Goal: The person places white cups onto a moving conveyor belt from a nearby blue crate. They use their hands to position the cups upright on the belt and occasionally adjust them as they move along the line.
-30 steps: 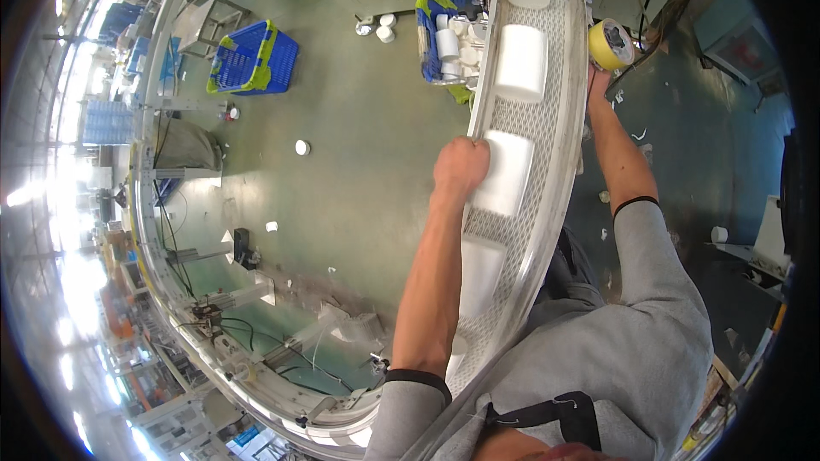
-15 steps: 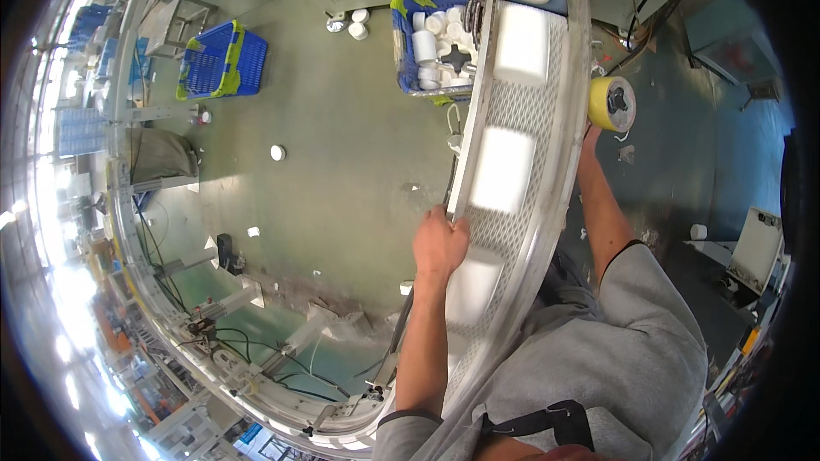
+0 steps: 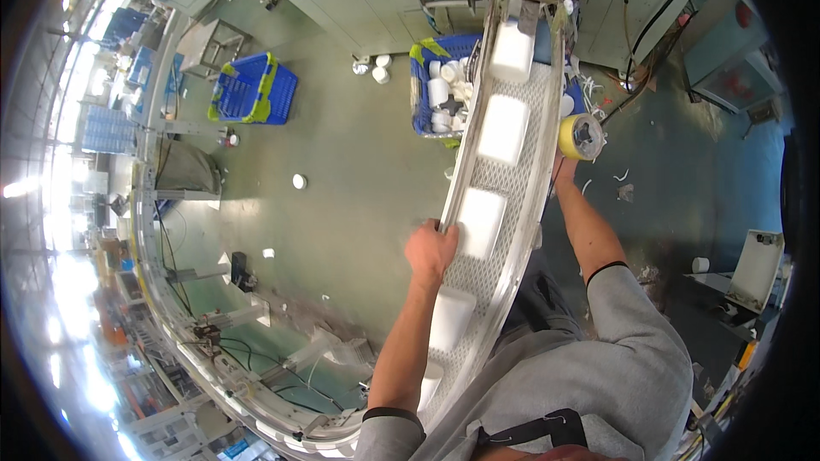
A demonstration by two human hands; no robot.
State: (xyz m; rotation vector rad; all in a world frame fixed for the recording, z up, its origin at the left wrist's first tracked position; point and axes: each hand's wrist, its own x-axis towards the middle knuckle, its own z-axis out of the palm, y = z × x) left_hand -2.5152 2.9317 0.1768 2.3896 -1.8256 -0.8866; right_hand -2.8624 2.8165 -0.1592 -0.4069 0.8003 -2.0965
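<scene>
Rounded white plastic containers (image 3: 502, 129) lie in a single row along a narrow conveyor (image 3: 491, 286) with a mesh-patterned belt. My left hand (image 3: 431, 246) is closed over the conveyor's left rail (image 3: 453, 190), next to one white container (image 3: 481, 222). Beyond the right rail, my right hand (image 3: 565, 168) is beside and just below a yellow roll (image 3: 581, 137) with a dark hub. Its fingers are mostly hidden by the roll and the conveyor edge, so whether it grips anything does not show.
A blue basket (image 3: 416, 94) of white caps and pieces stands left of the conveyor's far end. Another blue basket (image 3: 256, 90) is farther left. A loose white cap (image 3: 299, 181) lies on the floor. A curved rail line (image 3: 192, 358) runs along the left; grey cabinets (image 3: 350, 0) stand behind.
The view has shifted, showing more of the conveyor's far end. White containers have moved along the belt toward me. My left hand stays on the rail, and my right remains by the yellow roll.
</scene>
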